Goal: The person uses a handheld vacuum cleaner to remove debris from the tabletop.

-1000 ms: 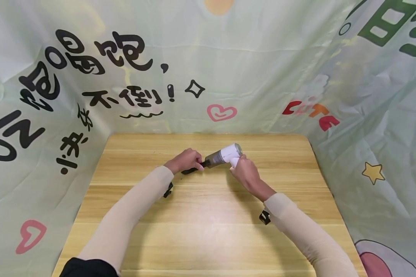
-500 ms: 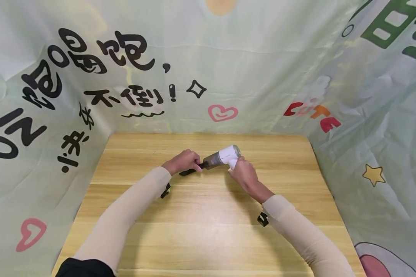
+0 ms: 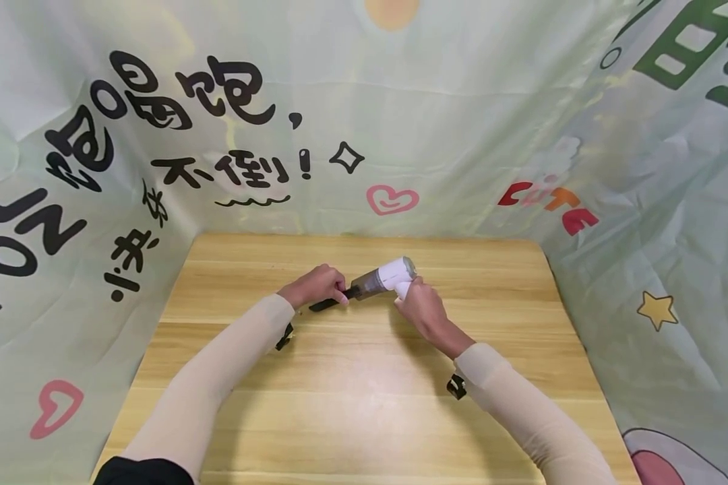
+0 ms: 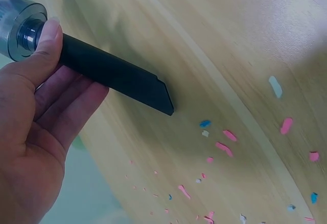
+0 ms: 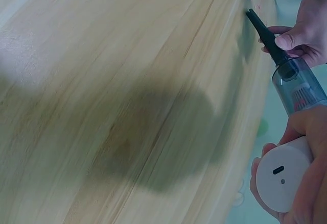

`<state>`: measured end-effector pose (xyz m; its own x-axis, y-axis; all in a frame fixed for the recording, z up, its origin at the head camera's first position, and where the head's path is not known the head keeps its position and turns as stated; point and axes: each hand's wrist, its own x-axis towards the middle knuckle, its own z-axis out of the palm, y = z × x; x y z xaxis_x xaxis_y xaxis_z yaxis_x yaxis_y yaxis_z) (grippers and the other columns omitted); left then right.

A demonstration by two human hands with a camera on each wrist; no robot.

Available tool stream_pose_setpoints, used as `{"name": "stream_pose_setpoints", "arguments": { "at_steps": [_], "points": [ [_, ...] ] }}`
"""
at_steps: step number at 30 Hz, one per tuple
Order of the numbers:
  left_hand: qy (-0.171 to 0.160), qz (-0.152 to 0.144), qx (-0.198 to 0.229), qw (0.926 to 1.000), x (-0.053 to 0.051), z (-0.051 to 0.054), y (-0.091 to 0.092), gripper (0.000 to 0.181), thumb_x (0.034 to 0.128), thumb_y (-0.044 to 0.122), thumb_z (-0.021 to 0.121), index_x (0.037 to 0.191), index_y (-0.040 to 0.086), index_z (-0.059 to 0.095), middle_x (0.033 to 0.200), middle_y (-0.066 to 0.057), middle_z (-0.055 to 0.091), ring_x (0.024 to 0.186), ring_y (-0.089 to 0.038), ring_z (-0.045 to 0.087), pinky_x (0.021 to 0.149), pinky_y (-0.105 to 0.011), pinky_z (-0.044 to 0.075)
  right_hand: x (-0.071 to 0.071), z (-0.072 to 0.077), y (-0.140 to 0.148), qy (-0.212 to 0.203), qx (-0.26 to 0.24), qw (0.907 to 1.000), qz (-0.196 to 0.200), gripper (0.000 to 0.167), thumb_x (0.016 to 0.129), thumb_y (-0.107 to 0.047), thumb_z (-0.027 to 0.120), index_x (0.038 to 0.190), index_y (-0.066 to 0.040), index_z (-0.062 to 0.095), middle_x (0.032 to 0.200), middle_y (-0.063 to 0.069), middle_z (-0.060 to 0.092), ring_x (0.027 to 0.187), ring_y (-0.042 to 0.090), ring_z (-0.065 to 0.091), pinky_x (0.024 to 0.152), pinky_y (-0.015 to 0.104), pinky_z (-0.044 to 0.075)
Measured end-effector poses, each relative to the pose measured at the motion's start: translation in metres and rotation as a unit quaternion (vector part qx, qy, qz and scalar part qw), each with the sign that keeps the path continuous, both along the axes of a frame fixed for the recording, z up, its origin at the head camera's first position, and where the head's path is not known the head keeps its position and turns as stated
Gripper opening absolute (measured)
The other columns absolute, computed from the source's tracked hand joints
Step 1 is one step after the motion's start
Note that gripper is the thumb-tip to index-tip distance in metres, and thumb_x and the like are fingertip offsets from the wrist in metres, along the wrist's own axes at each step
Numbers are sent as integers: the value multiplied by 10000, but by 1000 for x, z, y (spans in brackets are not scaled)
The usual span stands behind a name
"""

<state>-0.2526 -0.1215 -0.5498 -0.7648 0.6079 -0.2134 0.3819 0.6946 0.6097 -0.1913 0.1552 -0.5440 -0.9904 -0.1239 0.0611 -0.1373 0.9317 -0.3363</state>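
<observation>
Clearly, we see the right hand point(image 3: 423, 311) wrapped around the white handle point(image 3: 402, 290) of a handheld vacuum point(image 3: 394, 273), which sits aslant between the two hands with its clear cup point(image 3: 366, 285) toward the left one. There the left hand point(image 3: 314, 285) pinches the black nozzle point(image 4: 110, 71) between thumb and fingers. Past those fingertips, off the nozzle's end, we find pink, blue and pale scraps point(image 4: 229, 135) strewn on the wooden table point(image 3: 364, 417); beyond both hands hangs a printed cloth point(image 3: 449, 135).
</observation>
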Motion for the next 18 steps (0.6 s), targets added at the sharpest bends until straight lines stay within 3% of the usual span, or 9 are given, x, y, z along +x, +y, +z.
{"name": "stream_pose_setpoints", "arguments": {
  "at_steps": [5,11,18],
  "points": [
    [78,16,7,10000,-1,0,-4,147,889,238,834,827,144,740,751,-99,708,588,-93,394,656,-272,412,0,-1,-3,113,-25,9999,41,464,851,-226,727,1052,163,574,756,196,633,581,267,595,486,377,526],
    [56,0,-56,10000,0,0,-9,142,876,244,846,844,139,757,759,3,713,619,-80,475,671,-255,461,1,-3,-8,156,13,9998,132,457,848,-224,746,1038,159,583,761,190,633,567,262,592,473,353,517],
    [-117,54,-25,9999,3,-2,-15,123,892,242,831,845,160,752,782,-56,735,598,-89,447,654,-270,444,2,-5,-12,151,-3,9997,214,433,848,-205,738,1026,160,590,769,181,624,559,242,570,465,327,497]
  ]
}}
